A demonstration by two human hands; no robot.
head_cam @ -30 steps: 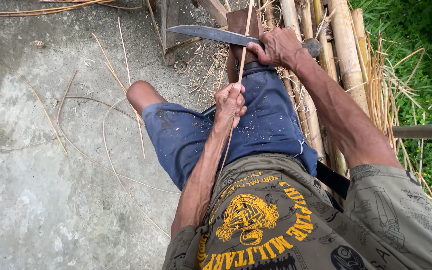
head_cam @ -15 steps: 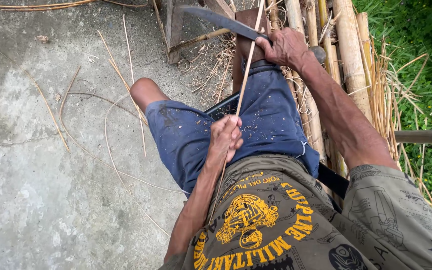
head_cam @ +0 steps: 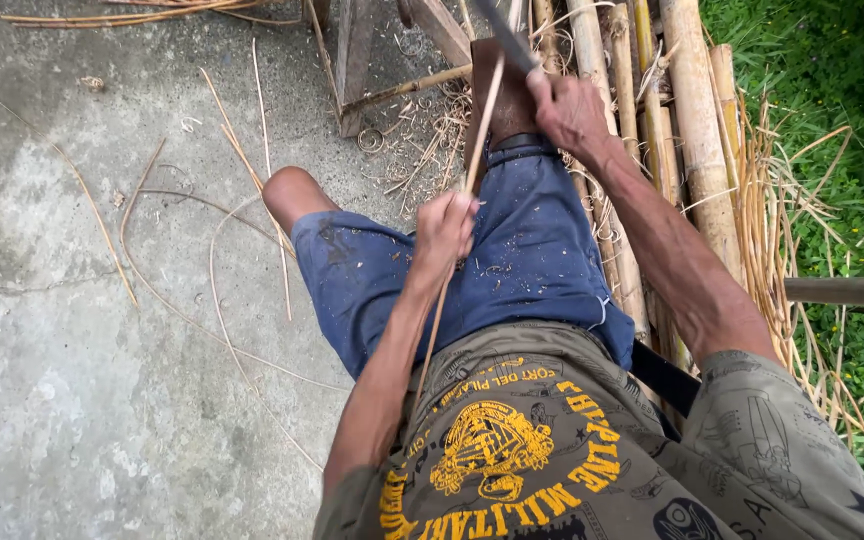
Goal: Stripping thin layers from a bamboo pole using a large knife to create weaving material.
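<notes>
Left hand (head_cam: 444,225) clamps bamboo strip (head_cam: 470,160) above my blue shorts (head_cam: 512,250); right hand (head_cam: 567,110) grips knife (head_cam: 502,35) beyond the shorts. Best: blade shallow, pull steady.

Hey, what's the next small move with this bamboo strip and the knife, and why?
Probably draw the strip a little further toward the body. The left hand grips it at the thigh, the right hand holds the knife against it at the knee, and shavings lie below.
</notes>
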